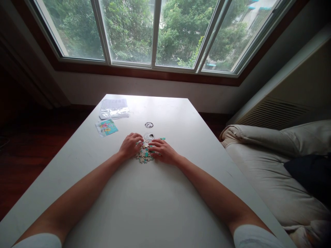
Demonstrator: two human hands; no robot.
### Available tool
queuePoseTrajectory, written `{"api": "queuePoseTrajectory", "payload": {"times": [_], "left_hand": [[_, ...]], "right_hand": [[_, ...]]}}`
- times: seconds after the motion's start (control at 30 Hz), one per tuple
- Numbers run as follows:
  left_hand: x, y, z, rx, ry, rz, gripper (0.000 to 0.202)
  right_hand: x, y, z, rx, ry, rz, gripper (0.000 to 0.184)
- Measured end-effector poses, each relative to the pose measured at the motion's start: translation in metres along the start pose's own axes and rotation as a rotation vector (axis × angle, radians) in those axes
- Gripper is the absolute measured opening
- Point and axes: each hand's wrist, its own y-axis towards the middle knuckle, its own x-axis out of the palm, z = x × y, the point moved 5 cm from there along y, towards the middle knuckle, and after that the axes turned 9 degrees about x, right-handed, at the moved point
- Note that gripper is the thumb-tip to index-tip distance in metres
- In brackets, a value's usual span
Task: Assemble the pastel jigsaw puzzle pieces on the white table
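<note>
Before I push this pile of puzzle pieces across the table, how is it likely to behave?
The puzzle pieces look small and thin, so each is probably light. They lie loosely bunched by your left hand and right hand, so the pile would likely spread. The white table looks smooth, so they may slide easily.
</note>
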Motion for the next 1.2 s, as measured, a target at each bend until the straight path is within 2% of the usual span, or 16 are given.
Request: {"api": "queuePoseTrajectory", "payload": {"times": [0.17, 0.3, 0.53, 0.8, 1.0, 1.2], "left_hand": [[0.008, 0.001, 0.007, 0.138, -0.089, -0.089, 0.017], [0.013, 0.001, 0.006, 0.181, -0.110, -0.108, 0.021], [0.011, 0.001, 0.005, 0.168, -0.060, -0.112, 0.023], [0.006, 0.001, 0.005, 0.166, -0.034, -0.141, 0.023], [0.008, 0.001, 0.004, 0.171, -0.020, -0.143, 0.029], [0.007, 0.002, 0.001, 0.128, -0.055, -0.080, 0.031]], "right_hand": [[0.003, 0.002, 0.000, -0.016, -0.008, -0.013, 0.026], [0.003, 0.003, 0.001, -0.035, -0.006, 0.020, 0.028], [-0.001, 0.003, 0.006, 0.001, 0.058, 0.066, 0.030], [0.003, 0.007, 0.033, 0.200, 0.397, 0.155, 0.025], [0.004, 0.009, 0.037, 0.219, 0.315, 0.195, 0.021], [0.005, 0.007, 0.044, 0.264, 0.246, 0.227, 0.020]]}}
